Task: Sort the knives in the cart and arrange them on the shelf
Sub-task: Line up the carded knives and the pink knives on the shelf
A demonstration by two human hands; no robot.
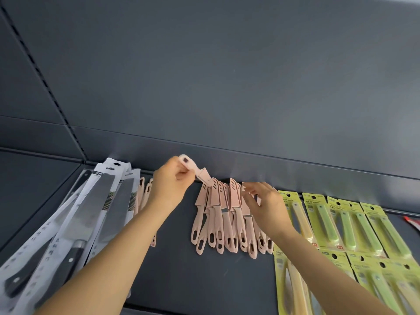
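Several pink sheathed knives [223, 219] lie in a row on the dark shelf [177, 258], tips toward the back wall. My left hand [170, 180] holds one pink knife [200, 172] by its handle, lifted above the row's left end with the sheath pointing down and right. My right hand [264, 201] rests on the right end of the pink row, fingers spread over the sheaths. A few more pink knives [143, 194] show behind my left forearm.
Large cleavers in white card packs [91, 214] are stacked at the left. Green and yellow fruit knives in yellow-green blister packs [341, 230] fill the right. The grey back wall [227, 87] rises behind. A red item [412, 223] peeks in at the far right.
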